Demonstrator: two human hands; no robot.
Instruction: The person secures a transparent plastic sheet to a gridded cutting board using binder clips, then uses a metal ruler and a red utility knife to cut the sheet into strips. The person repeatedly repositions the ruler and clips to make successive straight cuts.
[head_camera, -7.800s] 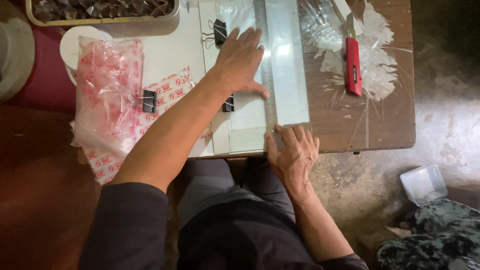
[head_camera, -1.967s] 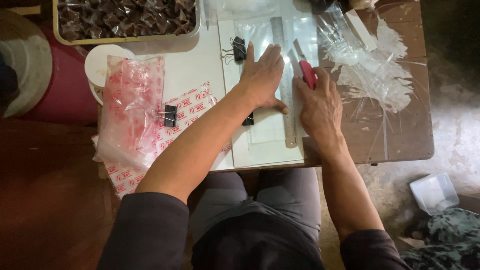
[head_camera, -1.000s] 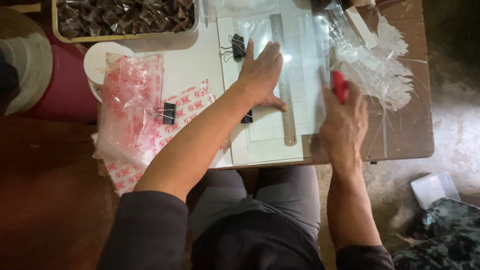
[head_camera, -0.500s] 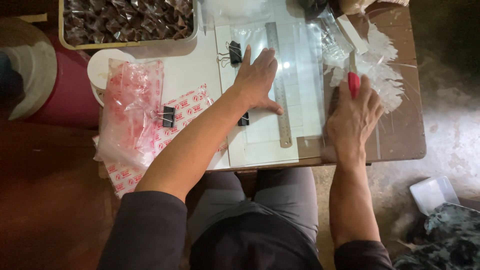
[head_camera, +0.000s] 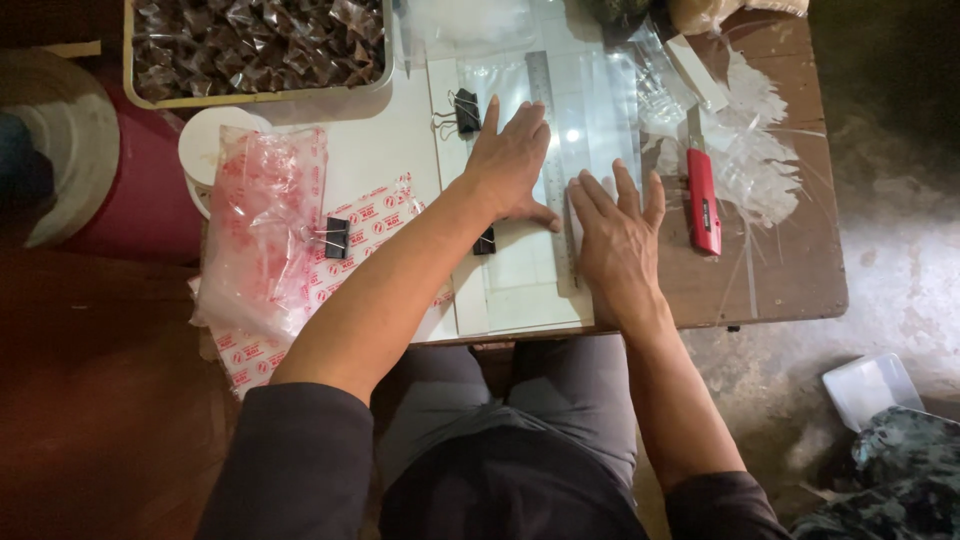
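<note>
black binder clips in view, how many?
3. One binder clip sits at the top left edge of the clear sheet, one under the left hand's wrist, one on the red-printed bags. Others may be hidden.

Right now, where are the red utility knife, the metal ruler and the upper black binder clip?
red utility knife (head_camera: 703, 203), head view, middle of its red handle.
metal ruler (head_camera: 541, 85), head view, bare upper stretch above the left hand.
black binder clip (head_camera: 466, 112), head view, its black body.

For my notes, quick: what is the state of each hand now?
Left hand: open, flat on the metal ruler.
Right hand: open, flat on the clear plastic sheet, holding nothing.
</note>
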